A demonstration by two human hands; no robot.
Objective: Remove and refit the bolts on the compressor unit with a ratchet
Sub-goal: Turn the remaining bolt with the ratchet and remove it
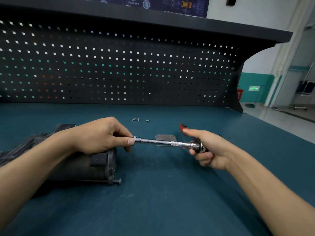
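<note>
Chrome ratchet [163,142] gripped by right hand [209,150], left hand [102,135] pinching its socket end, dark compressor unit [85,166] below

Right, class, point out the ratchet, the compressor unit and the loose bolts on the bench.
ratchet [183,127]: head view, its red handle tip.
compressor unit [80,167]: head view, its dark cylindrical body.
loose bolts [148,120]: head view, the rightmost of three.

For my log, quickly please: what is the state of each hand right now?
Left hand: pinches the socket end of the ratchet.
Right hand: grips the ratchet at its head.
</note>
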